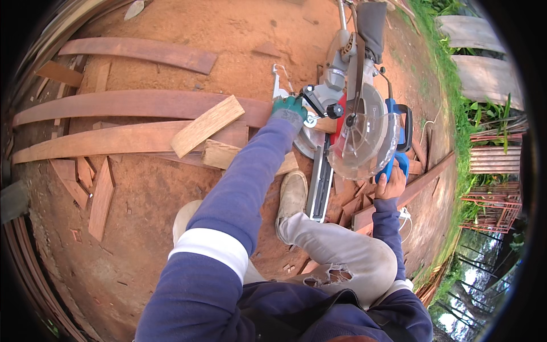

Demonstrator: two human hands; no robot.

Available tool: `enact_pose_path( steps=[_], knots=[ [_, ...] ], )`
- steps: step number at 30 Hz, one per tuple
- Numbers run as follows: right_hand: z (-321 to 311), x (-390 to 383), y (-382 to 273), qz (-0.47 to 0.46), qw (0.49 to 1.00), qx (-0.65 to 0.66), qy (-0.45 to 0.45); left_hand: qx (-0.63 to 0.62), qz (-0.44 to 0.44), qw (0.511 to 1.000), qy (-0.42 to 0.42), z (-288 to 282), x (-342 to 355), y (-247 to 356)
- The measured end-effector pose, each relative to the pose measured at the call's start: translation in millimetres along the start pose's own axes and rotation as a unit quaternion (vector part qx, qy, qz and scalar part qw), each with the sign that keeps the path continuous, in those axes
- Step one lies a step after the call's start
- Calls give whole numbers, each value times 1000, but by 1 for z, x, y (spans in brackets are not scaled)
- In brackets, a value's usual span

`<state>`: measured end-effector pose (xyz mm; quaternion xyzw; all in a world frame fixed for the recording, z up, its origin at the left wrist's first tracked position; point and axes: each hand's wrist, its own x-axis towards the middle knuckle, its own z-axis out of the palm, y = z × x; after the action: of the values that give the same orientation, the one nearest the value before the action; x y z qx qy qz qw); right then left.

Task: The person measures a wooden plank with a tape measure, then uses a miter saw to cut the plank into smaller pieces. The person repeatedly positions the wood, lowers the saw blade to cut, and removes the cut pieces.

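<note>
Green-gloved L hand (289, 108), grip unclear, could slip bladeward at saw's (360, 137) L edge if R hand (392, 181), fingers curled round handle (402, 162), jerks.

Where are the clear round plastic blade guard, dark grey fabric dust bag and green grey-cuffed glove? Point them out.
Clear round plastic blade guard (367, 139): head view, middle of its broad side.
Dark grey fabric dust bag (372, 27): head view, middle of its side.
Green grey-cuffed glove (289, 105): head view, back of it.
</note>
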<state>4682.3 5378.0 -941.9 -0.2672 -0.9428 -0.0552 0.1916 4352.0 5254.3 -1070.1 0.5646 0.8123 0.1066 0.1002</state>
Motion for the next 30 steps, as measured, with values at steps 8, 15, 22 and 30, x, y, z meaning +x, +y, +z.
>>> enact_pose_path(
  steps=[8,15,22,30],
  knots=[
    [-39,24,9,21,999,-7,33,3,10,1000,12,3,-1,-3],
    [-114,106,21,50,995,8,81,7,-1,1000,4,14,1,2],
    [-137,178,46,31,976,32,215,19,30,996,78,14,-5,-2],
    [-134,173,48,63,913,61,398,-61,78,985,139,2,-35,-10]
  ],
)
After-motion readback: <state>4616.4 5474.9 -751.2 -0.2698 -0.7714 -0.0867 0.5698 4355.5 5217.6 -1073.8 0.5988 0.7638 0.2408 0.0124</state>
